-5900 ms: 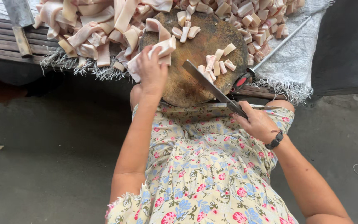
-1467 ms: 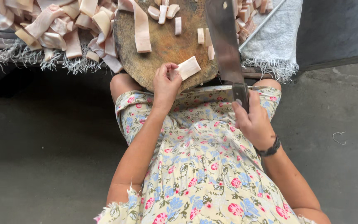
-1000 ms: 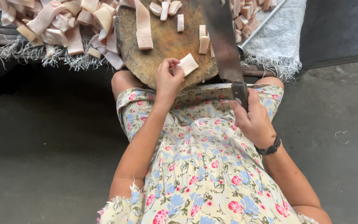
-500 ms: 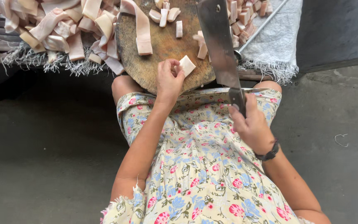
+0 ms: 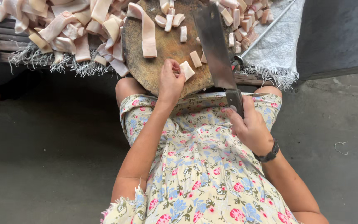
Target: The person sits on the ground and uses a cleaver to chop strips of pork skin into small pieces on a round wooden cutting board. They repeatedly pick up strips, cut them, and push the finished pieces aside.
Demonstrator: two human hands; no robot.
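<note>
A round wooden chopping block rests at my knees. My left hand pins a small pale piece of pork fat against the block's near edge. My right hand grips the handle of a big cleaver, its blade raised and pointing away over the block, just right of the piece. A long strip of fat and several small cut cubes lie on the block.
A heap of uncut fat strips sits on a frayed white sack to the left. More cut cubes and a metal rod lie at the right. Grey concrete floor surrounds me.
Since the earliest frame the cleaver swung from lying across the block to pointing away. Over the last second my left hand kept holding the small piece, shifting it slightly toward the blade.
</note>
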